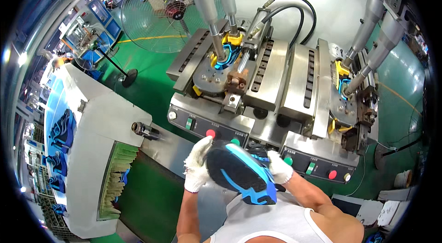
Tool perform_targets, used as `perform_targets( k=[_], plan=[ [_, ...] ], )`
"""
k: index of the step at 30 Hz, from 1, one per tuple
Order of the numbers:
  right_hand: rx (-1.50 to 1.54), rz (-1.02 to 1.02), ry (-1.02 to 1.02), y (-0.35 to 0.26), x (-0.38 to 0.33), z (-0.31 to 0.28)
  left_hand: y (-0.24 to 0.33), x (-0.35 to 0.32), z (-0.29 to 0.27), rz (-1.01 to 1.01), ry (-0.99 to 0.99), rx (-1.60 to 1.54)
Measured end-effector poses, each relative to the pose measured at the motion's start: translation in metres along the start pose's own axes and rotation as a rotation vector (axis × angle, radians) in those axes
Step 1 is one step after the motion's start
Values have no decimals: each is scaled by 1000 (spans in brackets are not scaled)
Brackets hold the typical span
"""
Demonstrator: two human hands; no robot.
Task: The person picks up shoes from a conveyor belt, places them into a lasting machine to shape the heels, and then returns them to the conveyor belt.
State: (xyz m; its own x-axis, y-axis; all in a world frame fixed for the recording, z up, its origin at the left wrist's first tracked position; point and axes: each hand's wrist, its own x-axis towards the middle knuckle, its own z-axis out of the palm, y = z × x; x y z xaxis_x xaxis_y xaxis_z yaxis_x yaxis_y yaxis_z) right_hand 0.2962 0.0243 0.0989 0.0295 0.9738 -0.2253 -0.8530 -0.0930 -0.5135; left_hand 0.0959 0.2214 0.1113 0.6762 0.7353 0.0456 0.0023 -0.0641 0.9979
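A sports shoe (pixel 237 169) with a black sole and bright blue edging is held in front of my chest, sole turned up toward me. My left hand (pixel 197 165), in a white knit glove, grips its left end, with the thumb up and the other fingers partly behind the shoe. On the opposite side my right hand (pixel 280 169), also gloved, is closed on the shoe's upper, most of which is hidden. Just beyond the shoe is a two-station press (pixel 271 77). A blue-laced shoe (pixel 225 57) sits under the left station's rods, and blue laces (pixel 343 89) show at the right station.
Control panels with red buttons (pixel 210 133) and green buttons (pixel 288 160) lie close past my hands. At left stands a white conveyor housing (pixel 92 118) with a fringed opening (pixel 117 183) and several blue shoes (pixel 63 130) beyond. A large fan (pixel 175 9) stands behind.
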Motion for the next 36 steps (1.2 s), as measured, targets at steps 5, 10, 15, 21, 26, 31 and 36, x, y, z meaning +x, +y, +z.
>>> perform_targets(
  k=[5, 10, 15, 21, 26, 31, 36],
  plan=[
    [398, -164, 164, -31, -32, -56, 0, 46, 31, 26, 82, 54],
    [414, -107, -83, -32, -25, -66, 16, 90, 32, 286, 17, 457],
    [379, -377, -349, -41, 11, -15, 13, 155, 20, 517, -109, 643],
    [241, -451, -160, -50, 4, -19, -27, 273, 19, 569, -259, 895],
    [347, -392, 10, -64, -37, -19, -61, 364, 72, 237, -337, 794],
    [239, -413, 440, -67, -63, 7, -116, 429, 108, 145, -26, 1151],
    [89, -524, 795, -51, -62, -12, -50, 461, 93, 136, -114, 1094]
  ],
)
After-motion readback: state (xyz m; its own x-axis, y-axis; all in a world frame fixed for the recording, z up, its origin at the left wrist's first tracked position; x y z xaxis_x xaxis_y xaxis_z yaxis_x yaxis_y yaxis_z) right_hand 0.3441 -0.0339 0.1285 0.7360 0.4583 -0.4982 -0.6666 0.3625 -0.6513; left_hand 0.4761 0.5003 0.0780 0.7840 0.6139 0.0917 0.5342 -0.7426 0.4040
